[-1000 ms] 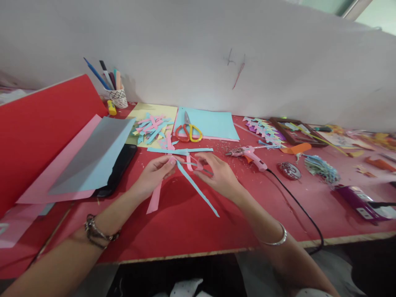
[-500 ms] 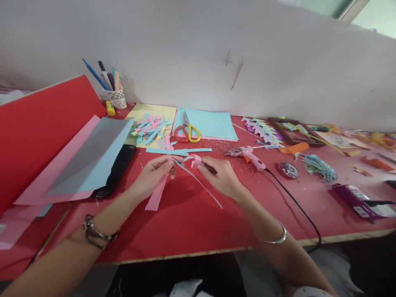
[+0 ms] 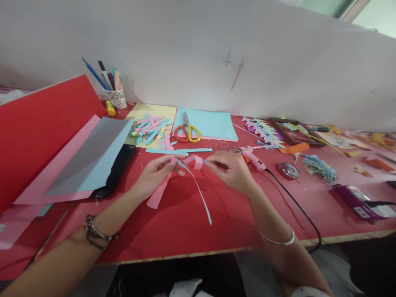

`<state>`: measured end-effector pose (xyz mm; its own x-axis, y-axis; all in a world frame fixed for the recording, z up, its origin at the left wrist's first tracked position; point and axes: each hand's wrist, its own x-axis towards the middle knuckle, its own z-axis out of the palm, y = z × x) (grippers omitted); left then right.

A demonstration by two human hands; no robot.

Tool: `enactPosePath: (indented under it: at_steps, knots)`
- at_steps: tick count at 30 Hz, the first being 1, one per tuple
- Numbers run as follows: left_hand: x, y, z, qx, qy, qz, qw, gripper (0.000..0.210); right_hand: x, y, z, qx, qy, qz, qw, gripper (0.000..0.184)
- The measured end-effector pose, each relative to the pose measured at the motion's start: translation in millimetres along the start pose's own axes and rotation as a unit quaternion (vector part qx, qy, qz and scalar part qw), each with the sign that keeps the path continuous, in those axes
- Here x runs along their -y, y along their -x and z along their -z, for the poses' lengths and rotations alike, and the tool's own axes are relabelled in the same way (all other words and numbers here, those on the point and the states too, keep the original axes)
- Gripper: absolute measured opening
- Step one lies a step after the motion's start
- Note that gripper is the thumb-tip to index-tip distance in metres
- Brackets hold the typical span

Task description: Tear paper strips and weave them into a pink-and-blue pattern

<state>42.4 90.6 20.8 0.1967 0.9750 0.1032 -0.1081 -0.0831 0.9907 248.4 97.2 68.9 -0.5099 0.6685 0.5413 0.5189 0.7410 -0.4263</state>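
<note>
My left hand [image 3: 157,172] pinches a pink paper strip [image 3: 159,194] together with a thin blue paper strip [image 3: 200,194] whose loose end hangs toward the table's front. The pink strip's other part bends into a small loop [image 3: 198,162] between my hands. At the right of that loop, the fingertips of my right hand [image 3: 231,170] are closed on a short bit of blue paper strip. Just beyond my hands lie flat blue strips [image 3: 173,152] on the red table. Scissors [image 3: 187,131] with red and yellow handles rest on blue sheets.
A pink glue gun [image 3: 254,159] lies right of my right hand, its cord running to the front edge. Cut strips [image 3: 151,128] are heaped on yellow paper. Large sheets [image 3: 93,156] and a black phone [image 3: 122,173] lie left. A purple power strip [image 3: 351,200] sits right.
My right hand has moved right, away from my left hand, and the pink loop has shifted right with it. The loose blue end has swung left and toward the front.
</note>
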Motion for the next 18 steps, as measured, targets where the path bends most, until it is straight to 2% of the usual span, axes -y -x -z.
enactPosePath:
  at_steps: [5,9,15,18]
  knots:
    - [-4,2,-4.0,0.022,0.011,0.007,1.0,0.039,5,-7,1,-0.036,0.009,0.014,0.999,0.015]
    - [-9,4,-6.2,0.039,0.04,-0.007,0.998,0.033,13,-14,6,-0.046,0.013,0.009,0.999,0.013]
    - [-13,5,-3.9,0.008,0.044,-0.045,0.998,0.033,20,-22,20,0.0,-0.079,-0.071,0.994,0.011]
    - [-13,4,-3.1,-0.014,0.037,-0.06,0.997,0.033,20,-25,20,-0.024,-0.135,-0.114,0.984,0.008]
